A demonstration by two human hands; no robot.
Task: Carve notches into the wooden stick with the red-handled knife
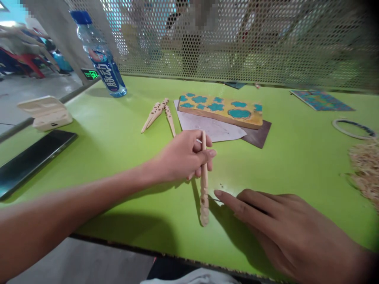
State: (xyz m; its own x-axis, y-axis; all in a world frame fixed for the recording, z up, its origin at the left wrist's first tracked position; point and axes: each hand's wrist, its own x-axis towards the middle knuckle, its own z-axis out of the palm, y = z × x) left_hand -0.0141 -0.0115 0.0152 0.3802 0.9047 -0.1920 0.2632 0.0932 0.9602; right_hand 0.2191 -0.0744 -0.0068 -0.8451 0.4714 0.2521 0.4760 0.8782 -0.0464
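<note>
Left hand [189, 154] closed around a pale, carved wooden stick [204, 179], thumb across its upper part and fingers behind; from my remote seat I see the notched lower end projecting past the grip, toward the wearer. Right hand [281, 225] grasps a thin metal blade [215, 199], its grip hidden from me under the fingers, the exposed part reaching the stick's right side; I can't tell whether the tip touches. That puts the stick inside the left hand and just left of the right fingertips.

Behind everything I have a perforated metal screen [231, 47], with the bright green, flat surface [296, 157] spreading in front of it. At the far left of it I see a clear plastic bottle with a blue cap and label [103, 59], upright. Beyond the left hand lies a yellow rectangular block with turquoise patches [219, 112], resting over a whitish pointed sheet [207, 128]. I pick up a black, flat phone [35, 157] at near left, and a heap of tan, curly shavings [367, 165] at the right edge. A blue mottled sheet [322, 100] lies far right; a dark brown sheet [262, 134] shows by the block. Smaller still: an open cream case [51, 114] beside the phone, a pale round ring [346, 132] near the shavings, and slender notched wooden pieces [160, 110] left of the block.
</note>
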